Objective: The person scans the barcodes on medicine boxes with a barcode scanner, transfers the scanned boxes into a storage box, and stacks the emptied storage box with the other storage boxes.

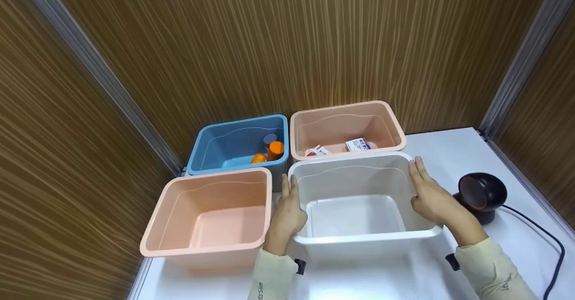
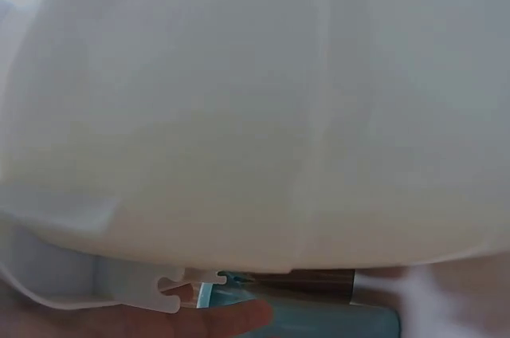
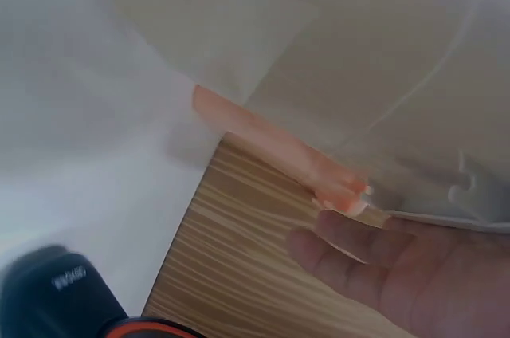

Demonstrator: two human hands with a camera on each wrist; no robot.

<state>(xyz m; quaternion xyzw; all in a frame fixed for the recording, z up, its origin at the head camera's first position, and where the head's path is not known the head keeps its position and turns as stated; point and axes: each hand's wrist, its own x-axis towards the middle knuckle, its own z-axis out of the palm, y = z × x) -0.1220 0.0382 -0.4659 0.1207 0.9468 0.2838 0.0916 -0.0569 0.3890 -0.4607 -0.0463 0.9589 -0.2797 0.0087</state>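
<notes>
A white plastic bin [image 1: 368, 238] stands in front on the table, nothing visible inside it. My left hand [image 1: 286, 217] holds its left rim, thumb over the edge and fingers pointing forward along the outside. Across from it, my right hand [image 1: 433, 201] grips the right rim in the same manner. Close up in the left wrist view, the bin's wall [image 2: 239, 115] fills most of the picture, with a finger [image 2: 231, 320] under the rim. The right wrist view has straight fingers [image 3: 343, 262] by the rim, beside the bin's outer wall [image 3: 358, 59].
A pink bin [image 1: 233, 248] stands left of the white one. Behind are a blue bin [image 1: 238, 122] with orange-topped containers [image 1: 276, 150] and another pink bin [image 1: 341, 110] with small boxes [image 1: 357, 144]. A black corded device [image 1: 483, 192] stands at right. Wood-patterned panels [image 1: 269, 44] enclose the table.
</notes>
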